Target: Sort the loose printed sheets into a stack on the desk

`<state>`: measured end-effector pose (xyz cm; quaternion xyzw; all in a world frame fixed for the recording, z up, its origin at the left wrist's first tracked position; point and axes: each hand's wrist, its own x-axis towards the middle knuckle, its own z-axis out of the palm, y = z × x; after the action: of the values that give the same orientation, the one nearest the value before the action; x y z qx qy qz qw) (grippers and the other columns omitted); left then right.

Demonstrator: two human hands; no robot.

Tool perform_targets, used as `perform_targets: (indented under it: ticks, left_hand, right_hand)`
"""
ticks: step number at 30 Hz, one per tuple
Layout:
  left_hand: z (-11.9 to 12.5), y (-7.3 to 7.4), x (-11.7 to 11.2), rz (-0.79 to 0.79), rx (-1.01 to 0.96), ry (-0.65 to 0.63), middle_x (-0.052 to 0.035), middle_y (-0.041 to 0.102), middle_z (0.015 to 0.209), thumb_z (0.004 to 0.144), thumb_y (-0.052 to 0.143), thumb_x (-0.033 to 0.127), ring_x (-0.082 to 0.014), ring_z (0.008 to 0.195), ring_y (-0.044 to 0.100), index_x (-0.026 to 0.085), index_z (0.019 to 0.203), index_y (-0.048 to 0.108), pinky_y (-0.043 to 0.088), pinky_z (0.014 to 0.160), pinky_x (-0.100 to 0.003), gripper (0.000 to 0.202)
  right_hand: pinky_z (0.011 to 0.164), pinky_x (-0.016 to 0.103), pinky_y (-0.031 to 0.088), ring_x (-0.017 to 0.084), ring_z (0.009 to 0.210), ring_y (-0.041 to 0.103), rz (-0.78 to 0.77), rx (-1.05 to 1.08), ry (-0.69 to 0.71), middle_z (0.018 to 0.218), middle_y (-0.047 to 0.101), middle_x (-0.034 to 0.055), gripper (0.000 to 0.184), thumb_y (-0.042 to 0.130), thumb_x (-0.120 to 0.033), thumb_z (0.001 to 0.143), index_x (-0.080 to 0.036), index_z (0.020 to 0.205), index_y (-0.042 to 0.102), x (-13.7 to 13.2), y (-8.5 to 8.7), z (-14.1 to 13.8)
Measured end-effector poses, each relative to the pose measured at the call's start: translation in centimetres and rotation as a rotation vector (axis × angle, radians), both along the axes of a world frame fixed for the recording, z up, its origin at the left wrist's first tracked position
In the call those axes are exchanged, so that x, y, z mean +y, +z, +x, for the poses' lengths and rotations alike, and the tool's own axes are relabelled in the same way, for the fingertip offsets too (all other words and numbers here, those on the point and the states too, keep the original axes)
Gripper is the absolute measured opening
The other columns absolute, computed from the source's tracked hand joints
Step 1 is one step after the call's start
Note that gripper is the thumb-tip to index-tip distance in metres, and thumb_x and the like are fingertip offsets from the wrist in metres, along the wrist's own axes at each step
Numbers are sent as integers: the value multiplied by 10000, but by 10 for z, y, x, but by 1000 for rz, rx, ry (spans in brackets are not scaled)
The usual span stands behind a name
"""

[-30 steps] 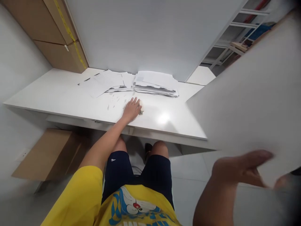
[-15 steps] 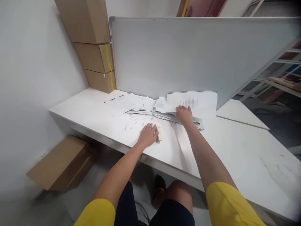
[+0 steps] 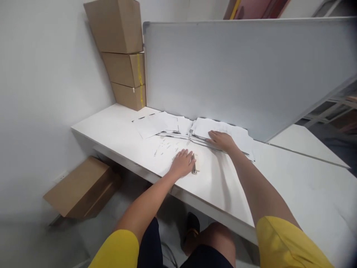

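My left hand (image 3: 182, 163) lies flat on the white table, its fingers spread. Just to its right is a slim metallic object (image 3: 194, 169), too small to name. My right hand (image 3: 222, 140) rests palm down on top of a stack of white papers (image 3: 237, 132), fingers stretched over the sheets. Left of that stack, more loose papers (image 3: 152, 125) lie fanned out, some with dark edges. Small grey marks or scraps (image 3: 164, 148) dot the table beyond my left hand.
A whiteboard (image 3: 237, 74) leans behind the papers. Cardboard boxes (image 3: 122, 67) are stacked at the back left. Another cardboard box (image 3: 78, 186) stands on the floor, left under the white table (image 3: 111, 149). A shelf rack (image 3: 331, 108) shows at far right.
The sheet that stood raised and spread under my right hand now lies down on the stack. My left hand stays flat on the table. The view has shifted slightly.
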<state>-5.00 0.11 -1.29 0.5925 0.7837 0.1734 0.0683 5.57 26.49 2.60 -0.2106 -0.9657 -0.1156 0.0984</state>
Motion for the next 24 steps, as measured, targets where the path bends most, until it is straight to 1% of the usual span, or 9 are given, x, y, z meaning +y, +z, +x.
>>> perform_targets:
  ticks: [4,8,11,12,13,15,17,20,24]
  left_hand:
    - [4,1,0,38,7,8,-116,380,1588,1036,223,465,-243,1511,279,151,1517,395,243,1247,-396,600]
    - [3,2,0,62,27,-5,-139,469,1525,1033,289,409,-257,1468,367,104,1456,482,295,1223,-410,555]
    - [2,-1,3,61,27,-14,-97,578,1433,1031,265,417,-204,1395,479,134,1351,601,361,1173,-328,544]
    - [2,-3,5,60,24,-8,-85,579,1434,1030,269,428,-197,1397,478,170,1304,637,458,1110,-333,526]
    - [3,-5,7,50,16,3,-74,543,1471,1029,278,437,-197,1429,435,171,1352,608,347,1188,-326,533]
    - [6,-10,11,16,-9,30,-53,430,1561,1025,299,450,-206,1493,319,203,1439,523,285,1238,-372,531]
    - [9,-14,15,-15,-35,49,-40,348,1610,1024,275,467,-200,1520,249,218,1508,420,228,1266,-386,563]
    - [11,-16,18,-29,-40,48,-25,322,1623,1025,223,483,-186,1533,210,226,1519,398,188,1280,-371,584]
    - [10,-13,17,-55,-41,30,-46,331,1620,1025,219,474,-204,1536,206,192,1521,396,182,1280,-381,597]
  right_hand:
    - [1145,463,271,281,1388,435,-2,215,185,1430,561,149,435,464,-402,972,-152,1292,621,-41,23,-44]
    - [1185,454,220,262,1476,295,-186,230,339,1538,448,111,490,403,-417,991,-166,1384,555,-120,43,-137]
    - [1167,484,249,327,1482,262,-460,54,186,1568,362,210,695,494,-446,946,-43,1500,375,-175,34,-207]
    - [1169,518,226,361,1491,223,-534,-9,113,1598,277,240,803,523,-490,928,-20,1534,288,-192,26,-223]
    - [1167,551,201,392,1493,190,-593,-52,46,1610,207,273,892,536,-535,914,3,1550,218,-207,18,-234]
    - [1154,604,153,437,1487,150,-636,-69,-51,1609,128,322,953,498,-595,921,32,1551,153,-231,0,-244]
    - [1129,610,167,446,1448,228,-601,-18,-77,1564,229,351,884,447,-559,956,47,1538,170,-244,-12,-241]
    - [1055,546,264,390,1279,435,-503,86,27,1371,506,309,630,400,-351,993,26,1489,311,-248,-20,-227]
    - [973,479,302,320,1119,494,-406,59,270,1147,628,247,409,326,-54,914,-12,1212,604,-258,-12,-205]
